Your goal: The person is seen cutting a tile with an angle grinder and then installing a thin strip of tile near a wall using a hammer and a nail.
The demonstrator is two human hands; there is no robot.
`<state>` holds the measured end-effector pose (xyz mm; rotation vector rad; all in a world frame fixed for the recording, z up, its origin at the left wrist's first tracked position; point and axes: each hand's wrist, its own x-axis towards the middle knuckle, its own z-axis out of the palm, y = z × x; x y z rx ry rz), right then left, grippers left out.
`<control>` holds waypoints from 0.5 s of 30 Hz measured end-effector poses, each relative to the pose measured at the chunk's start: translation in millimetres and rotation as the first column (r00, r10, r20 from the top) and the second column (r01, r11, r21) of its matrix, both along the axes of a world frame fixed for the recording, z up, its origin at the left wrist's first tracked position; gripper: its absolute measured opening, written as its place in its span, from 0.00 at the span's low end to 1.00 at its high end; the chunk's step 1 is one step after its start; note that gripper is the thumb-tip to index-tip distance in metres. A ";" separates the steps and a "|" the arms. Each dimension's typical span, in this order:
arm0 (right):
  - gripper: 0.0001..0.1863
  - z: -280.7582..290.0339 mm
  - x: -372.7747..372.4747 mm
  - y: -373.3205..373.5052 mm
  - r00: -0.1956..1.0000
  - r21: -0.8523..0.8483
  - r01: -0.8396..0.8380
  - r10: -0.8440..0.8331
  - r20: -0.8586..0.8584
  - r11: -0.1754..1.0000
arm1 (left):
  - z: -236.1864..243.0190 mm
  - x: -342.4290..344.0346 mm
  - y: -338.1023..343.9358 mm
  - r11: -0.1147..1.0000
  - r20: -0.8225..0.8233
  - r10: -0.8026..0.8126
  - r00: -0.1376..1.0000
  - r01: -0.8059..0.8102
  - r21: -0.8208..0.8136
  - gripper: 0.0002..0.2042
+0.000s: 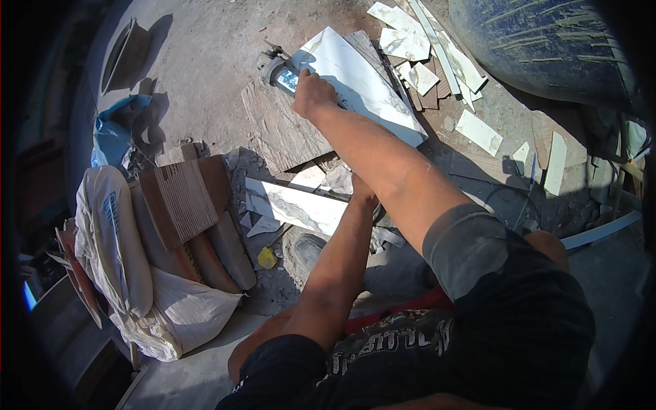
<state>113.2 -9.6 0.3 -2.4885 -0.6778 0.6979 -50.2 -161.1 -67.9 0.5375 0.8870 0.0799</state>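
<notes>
My right hand (315, 94) is closed around the body of an angle grinder (284, 76), whose head points to the far left. Under the grinder lies a large white marble-patterned tile (383, 108), resting on a brown wood-grained slab (277, 130). My left hand (364, 189) is below my right forearm, which hides most of its fingers; what it holds, if anything, does not show. Beside it a narrow white marble-patterned tile strip (294, 205) lies on the ground. The grinder's disc cannot be made out clearly.
Broken tile pieces (403, 42) lie at the far right near a large dark blue drum (547, 51). On the left stand a white sack (113, 225) and stacked brown tiles (184, 198). A yellow tape measure (267, 257) sits near my shoe (309, 249).
</notes>
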 end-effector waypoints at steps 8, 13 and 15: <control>0.31 -4.8 2.7 -5.6 1.000 -0.009 0.005 -0.005 -0.019 1.000 | -18.5 0.4 -5.3 0.963 -0.011 -0.136 0.991 0.135 0.233 0.23; 0.31 0.0 0.7 -2.4 1.000 -0.001 0.012 -0.012 -0.014 1.000 | -58.0 -6.2 -4.7 0.998 0.151 0.008 0.988 0.001 -0.061 0.23; 0.30 -0.2 1.5 -2.4 1.000 -0.002 0.019 -0.019 -0.018 1.000 | -61.3 -6.8 -4.2 0.996 0.159 0.012 0.987 0.001 -0.084 0.23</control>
